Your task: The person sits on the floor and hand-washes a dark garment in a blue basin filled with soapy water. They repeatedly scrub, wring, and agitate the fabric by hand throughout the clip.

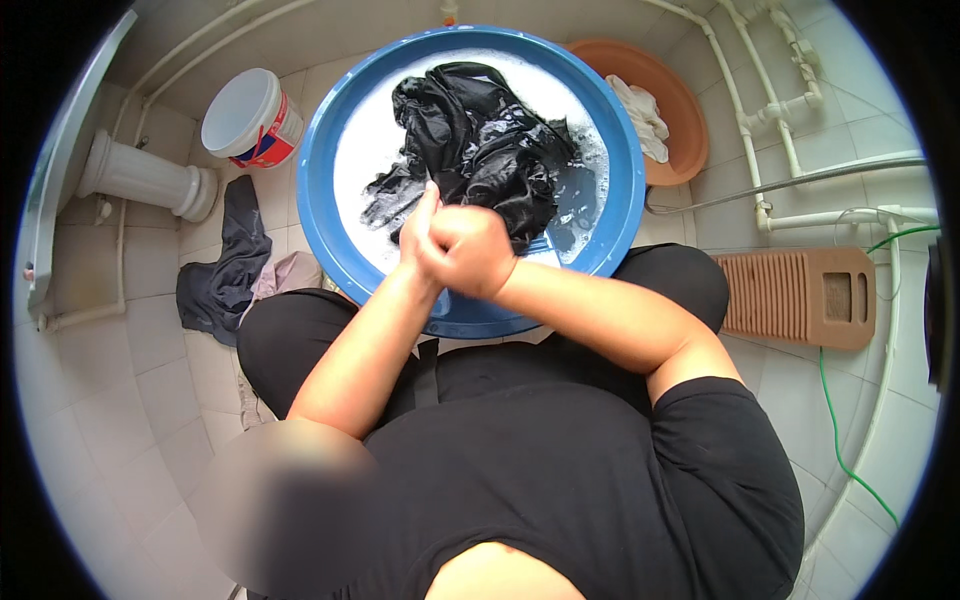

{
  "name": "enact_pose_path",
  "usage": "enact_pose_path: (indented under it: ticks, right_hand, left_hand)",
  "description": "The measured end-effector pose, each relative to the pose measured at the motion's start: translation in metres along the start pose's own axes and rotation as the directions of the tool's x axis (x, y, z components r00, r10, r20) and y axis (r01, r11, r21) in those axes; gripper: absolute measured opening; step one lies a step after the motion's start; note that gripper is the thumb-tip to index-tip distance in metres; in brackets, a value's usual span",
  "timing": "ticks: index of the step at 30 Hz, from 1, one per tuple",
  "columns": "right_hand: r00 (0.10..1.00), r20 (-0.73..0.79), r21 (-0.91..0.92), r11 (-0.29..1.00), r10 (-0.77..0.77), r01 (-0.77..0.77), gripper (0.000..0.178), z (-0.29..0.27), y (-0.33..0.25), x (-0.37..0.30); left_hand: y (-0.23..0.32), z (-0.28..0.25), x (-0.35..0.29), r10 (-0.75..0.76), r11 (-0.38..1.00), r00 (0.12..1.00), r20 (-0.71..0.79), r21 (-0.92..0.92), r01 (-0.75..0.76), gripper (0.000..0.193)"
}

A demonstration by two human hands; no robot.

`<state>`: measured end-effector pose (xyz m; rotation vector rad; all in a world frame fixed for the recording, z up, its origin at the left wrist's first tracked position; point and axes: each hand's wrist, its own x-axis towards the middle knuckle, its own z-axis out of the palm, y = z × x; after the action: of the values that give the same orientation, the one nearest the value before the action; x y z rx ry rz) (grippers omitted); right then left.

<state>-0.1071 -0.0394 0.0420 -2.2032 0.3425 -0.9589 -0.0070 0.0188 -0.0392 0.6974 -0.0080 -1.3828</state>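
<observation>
A wide blue basin (325, 160) holds soapy water and a wet black garment (480, 140) bunched in its middle. Both my hands meet at the near edge of the cloth, pressed against each other. My left hand (418, 222) grips a fold of the black garment. My right hand (468, 250) is clenched in a fist around the same fold, just over the basin's near rim. My knees in black trousers flank the basin.
A white bucket (250, 115) stands at the back left beside a white pedestal (140, 178). Dark and pale clothes (225, 265) lie on the tiled floor at left. A brown basin (675, 100) with white cloth sits behind right. A ribbed washboard (800, 295) lies at right near white pipes.
</observation>
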Motion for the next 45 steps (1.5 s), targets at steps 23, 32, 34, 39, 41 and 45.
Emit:
enact_pose_path:
  ticks: [23, 32, 34, 39, 41, 45]
  right_hand:
    - [0.539, 0.147, 0.558, 0.381, 0.829, -0.738, 0.044, -0.042, 0.161, 0.029]
    - [0.005, 0.306, 0.838, -0.267, 0.952, -0.476, 0.027, -0.064, 0.214, 0.01]
    - [0.144, 0.339, 0.869, -0.25, 0.93, -0.427, 0.028, -0.072, 0.208, 0.013]
    - [0.501, 0.788, 0.586, -0.185, 0.357, -0.789, 0.039, -0.079, 0.12, 0.046]
    - [0.519, 0.828, 0.551, -0.139, 0.214, -0.823, 0.038, -0.067, 0.089, 0.051]
    - [0.512, 0.666, 0.607, 0.004, 0.543, -0.794, 0.036, -0.064, 0.098, 0.048]
  left_hand:
    - [0.026, 0.08, -0.019, 0.155, 0.986, 0.945, -0.287, -0.022, -0.168, 0.019]
    - [0.031, 0.017, 0.002, 0.278, 0.956, 0.893, -0.353, 0.188, -0.224, 0.032]
    - [0.028, 0.019, 0.0, 0.239, 0.97, 0.912, -0.334, 0.123, -0.209, 0.031]
    - [0.027, 0.02, 0.001, 0.232, 0.973, 0.938, -0.259, 0.052, -0.226, 0.025]
    - [0.027, 0.017, 0.004, 0.231, 0.973, 0.941, -0.246, 0.047, -0.227, 0.023]
    - [0.026, 0.022, 0.004, 0.176, 0.984, 0.947, -0.27, 0.046, -0.17, 0.027]
